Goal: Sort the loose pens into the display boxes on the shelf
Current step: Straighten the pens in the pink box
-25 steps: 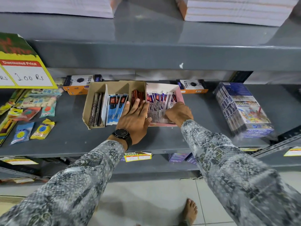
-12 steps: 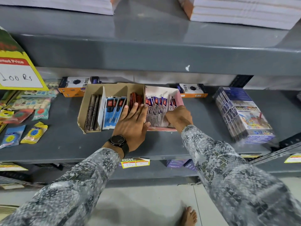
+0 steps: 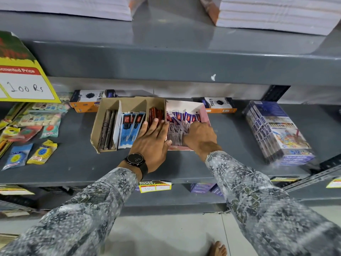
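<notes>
A brown cardboard display box (image 3: 103, 111) stands on the grey shelf, divided into compartments of dark pens (image 3: 108, 130), blue-packed pens (image 3: 131, 126) and red pens (image 3: 155, 113). A pink box (image 3: 204, 115) touches its right side and holds several white, blue and red pen packets (image 3: 181, 117). My left hand (image 3: 153, 143) lies flat, fingers together, over the front of the red compartment and the seam between the two boxes. My right hand (image 3: 200, 136) is inside the pink box with its fingers curled into the packets; the fingertips are hidden.
Orange-and-white boxes sit at the back left (image 3: 88, 100) and back right (image 3: 219, 106). A shrink-wrapped blue pack (image 3: 276, 132) lies to the right. Small stationery packets (image 3: 27, 133) cover the left of the shelf. The upper shelf edge (image 3: 166, 61) overhangs, with a yellow price sign (image 3: 22, 78).
Both hands stay at the two boxes. My right hand's fingers have worked a little further into the pink box's packets. The view itself has shifted slightly.
</notes>
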The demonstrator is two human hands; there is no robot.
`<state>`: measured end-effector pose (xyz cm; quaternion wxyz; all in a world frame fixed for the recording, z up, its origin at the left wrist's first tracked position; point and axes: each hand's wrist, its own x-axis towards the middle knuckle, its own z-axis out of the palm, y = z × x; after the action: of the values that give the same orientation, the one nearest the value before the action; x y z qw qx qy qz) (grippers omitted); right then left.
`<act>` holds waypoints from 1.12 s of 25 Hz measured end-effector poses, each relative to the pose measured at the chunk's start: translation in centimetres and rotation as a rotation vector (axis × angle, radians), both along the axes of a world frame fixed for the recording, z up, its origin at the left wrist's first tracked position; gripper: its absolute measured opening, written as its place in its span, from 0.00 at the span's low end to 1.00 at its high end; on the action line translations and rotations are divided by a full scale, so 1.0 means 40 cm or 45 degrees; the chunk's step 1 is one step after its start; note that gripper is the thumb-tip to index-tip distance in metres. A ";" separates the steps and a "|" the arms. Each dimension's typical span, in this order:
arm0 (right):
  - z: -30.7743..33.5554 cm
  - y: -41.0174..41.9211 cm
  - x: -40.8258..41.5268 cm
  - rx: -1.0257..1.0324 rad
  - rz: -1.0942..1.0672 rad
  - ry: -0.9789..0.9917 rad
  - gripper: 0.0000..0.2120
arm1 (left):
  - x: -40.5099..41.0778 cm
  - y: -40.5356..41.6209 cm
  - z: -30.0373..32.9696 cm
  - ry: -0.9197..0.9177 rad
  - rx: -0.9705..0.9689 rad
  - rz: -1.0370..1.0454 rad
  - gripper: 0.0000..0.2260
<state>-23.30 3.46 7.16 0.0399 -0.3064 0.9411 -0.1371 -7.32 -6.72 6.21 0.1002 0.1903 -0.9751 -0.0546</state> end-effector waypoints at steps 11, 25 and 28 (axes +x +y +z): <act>-0.017 -0.034 -0.029 -0.201 0.016 -0.224 0.10 | 0.010 -0.008 0.011 -0.025 0.010 -0.026 0.29; -0.040 -0.067 -0.054 0.418 0.447 -0.387 0.37 | 0.013 -0.015 -0.007 0.035 0.010 -0.014 0.28; -0.056 -0.071 -0.076 0.428 0.456 -0.345 0.40 | 0.012 -0.020 -0.011 0.030 -0.009 -0.026 0.29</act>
<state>-26.33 0.61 4.93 0.2392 -0.4356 0.8677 -0.0097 -6.85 -7.50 5.79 0.1116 0.1793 -0.9759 -0.0542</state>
